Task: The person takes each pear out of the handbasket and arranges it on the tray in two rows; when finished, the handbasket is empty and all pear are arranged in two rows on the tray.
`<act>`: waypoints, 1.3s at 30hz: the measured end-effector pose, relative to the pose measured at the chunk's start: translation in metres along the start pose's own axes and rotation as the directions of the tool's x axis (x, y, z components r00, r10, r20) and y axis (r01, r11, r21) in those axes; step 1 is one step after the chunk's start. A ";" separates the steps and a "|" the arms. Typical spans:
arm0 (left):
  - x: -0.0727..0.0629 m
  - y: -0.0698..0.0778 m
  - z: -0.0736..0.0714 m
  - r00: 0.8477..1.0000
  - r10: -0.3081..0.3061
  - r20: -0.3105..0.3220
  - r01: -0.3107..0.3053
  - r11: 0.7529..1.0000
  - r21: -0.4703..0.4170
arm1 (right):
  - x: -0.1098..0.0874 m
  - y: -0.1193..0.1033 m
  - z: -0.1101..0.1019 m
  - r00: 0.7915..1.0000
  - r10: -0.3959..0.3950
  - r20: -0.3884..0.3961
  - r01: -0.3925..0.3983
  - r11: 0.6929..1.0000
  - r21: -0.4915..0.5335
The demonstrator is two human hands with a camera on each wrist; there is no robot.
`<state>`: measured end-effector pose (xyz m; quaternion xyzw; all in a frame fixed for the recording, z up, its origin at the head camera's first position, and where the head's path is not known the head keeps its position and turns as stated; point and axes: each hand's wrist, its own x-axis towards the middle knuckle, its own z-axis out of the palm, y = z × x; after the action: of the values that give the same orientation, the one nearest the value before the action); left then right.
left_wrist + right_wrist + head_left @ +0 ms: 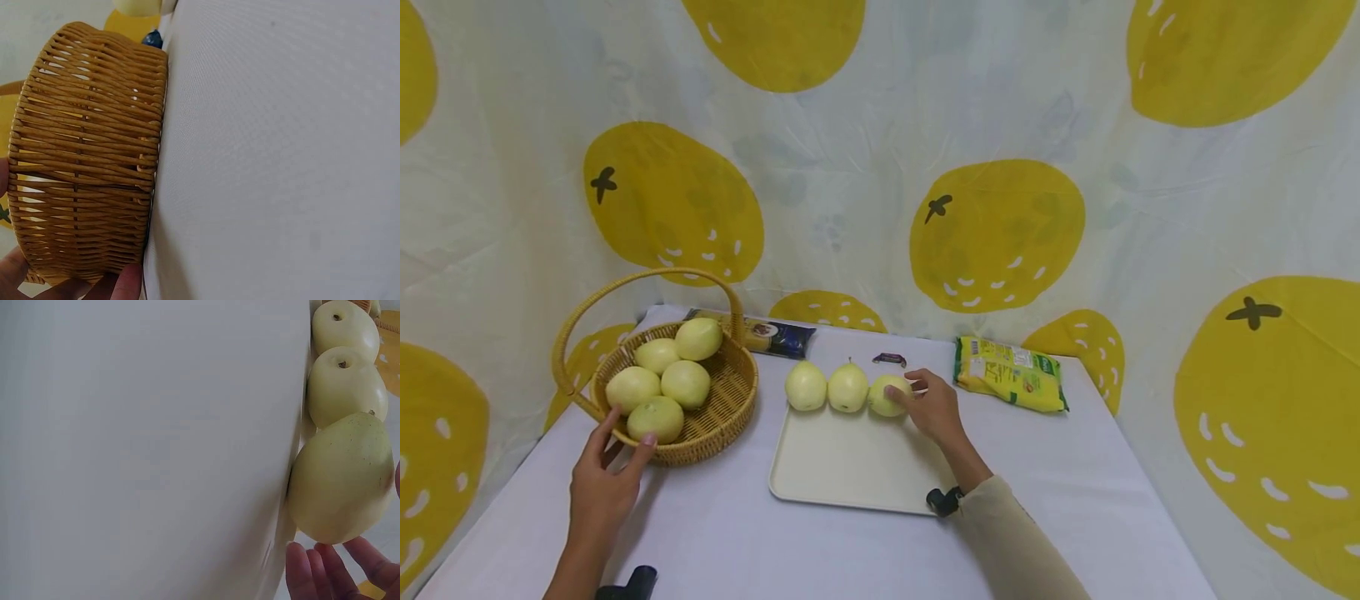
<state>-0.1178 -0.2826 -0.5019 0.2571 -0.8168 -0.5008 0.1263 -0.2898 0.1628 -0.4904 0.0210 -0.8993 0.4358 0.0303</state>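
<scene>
My left hand (pixel 606 479) grips the near left rim of a round wicker basket (pixel 730 425) with a tall arched handle. Its fingers curl against the woven side (pixel 87 156) in the left wrist view. Several pale yellow-green pears (pixel 685 384) are heaped in the basket's left part. My right hand (pixel 934 408) holds a pear (pixel 342 481) between thumb and fingers at the far edge of a cream rectangular tray (pixel 857 467). Two more pears, one at the left (pixel 806 386) and one in the middle (pixel 847 387), line up beside it along that edge.
A yellow and green packet (pixel 1011 372) lies at the back right of the white-covered table (pixel 730 533). Behind the basket is a dark blue and yellow packet (pixel 778 337). A small dark wrapped item (pixel 890 359) lies beyond the pears. A fruit-printed curtain (pixel 850 208) hangs behind.
</scene>
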 end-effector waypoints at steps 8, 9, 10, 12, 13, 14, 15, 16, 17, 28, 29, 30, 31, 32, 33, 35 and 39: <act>0.001 -0.001 0.002 1.000 0.005 0.004 -0.005 1.000 -0.020 | 0.002 -0.003 -0.003 0.997 0.041 0.071 -0.047 0.996 0.076; 0.001 -0.001 0.002 1.000 0.003 0.002 -0.002 1.000 -0.021 | 0.002 -0.004 -0.004 0.996 0.034 0.082 -0.042 0.994 0.097; 0.001 -0.001 0.002 1.000 -0.001 -0.001 0.001 1.000 -0.020 | 0.002 -0.004 -0.005 0.996 0.021 0.090 -0.031 0.993 0.112; 0.001 0.000 0.002 1.000 -0.008 -0.005 0.008 1.000 -0.017 | 0.002 -0.005 -0.005 0.995 -0.005 0.099 -0.008 0.991 0.132; 0.001 0.000 0.002 1.000 -0.011 -0.007 0.011 1.000 -0.017 | 0.002 -0.005 -0.005 0.995 -0.019 0.098 0.005 0.991 0.134; 0.001 0.000 0.002 1.000 -0.015 -0.007 0.015 1.000 -0.015 | 0.002 -0.006 -0.005 0.995 -0.029 0.096 0.015 0.991 0.137; 0.001 0.000 0.001 1.000 -0.016 -0.007 0.015 1.000 -0.016 | 0.002 -0.006 -0.005 0.995 -0.037 0.094 0.024 0.990 0.137; 0.001 0.000 0.001 1.000 -0.016 -0.006 0.016 1.000 -0.018 | 0.002 -0.006 -0.005 0.995 -0.044 0.092 0.031 0.990 0.138; 0.001 0.000 0.001 1.000 -0.015 -0.006 0.015 1.000 -0.019 | 0.002 -0.006 -0.004 0.995 -0.049 0.090 0.035 0.989 0.144; 0.002 -0.001 0.002 1.000 0.002 -0.002 -0.002 1.000 -0.007 | 0.003 -0.003 -0.005 0.993 -0.074 0.095 0.057 0.983 0.174; 0.002 -0.001 0.002 1.000 0.001 -0.002 -0.001 1.000 -0.001 | 0.003 -0.003 -0.005 0.993 -0.067 0.095 0.050 0.983 0.177; 0.002 -0.002 0.002 1.000 0.000 -0.002 0.000 1.000 0.002 | 0.002 -0.003 -0.006 0.993 -0.063 0.096 0.045 0.983 0.180; 0.002 -0.002 0.001 1.000 -0.002 -0.001 0.002 1.000 0.005 | 0.002 -0.004 -0.006 0.994 -0.061 0.096 0.043 0.982 0.184; 0.001 -0.002 0.001 1.000 -0.003 0.000 0.003 1.000 0.008 | 0.002 -0.004 -0.007 0.994 -0.060 0.094 0.041 0.982 0.187; 0.001 -0.003 0.001 1.000 -0.003 0.001 0.003 1.000 0.008 | 0.001 -0.005 -0.008 0.994 -0.058 0.093 0.039 0.981 0.189; 0.002 -0.004 0.001 1.000 0.003 0.002 -0.003 1.000 0.005 | 0.001 -0.006 -0.009 0.995 -0.056 0.087 0.039 0.982 0.182; 0.002 -0.006 0.001 1.000 0.012 0.000 -0.012 1.000 -0.001 | 0.002 -0.008 -0.010 0.996 -0.063 0.070 0.051 0.987 0.154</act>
<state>-0.1183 -0.2851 -0.5072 0.2522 -0.8181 -0.5004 0.1296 -0.2907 0.1660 -0.4774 0.0651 -0.8629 0.5010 0.0075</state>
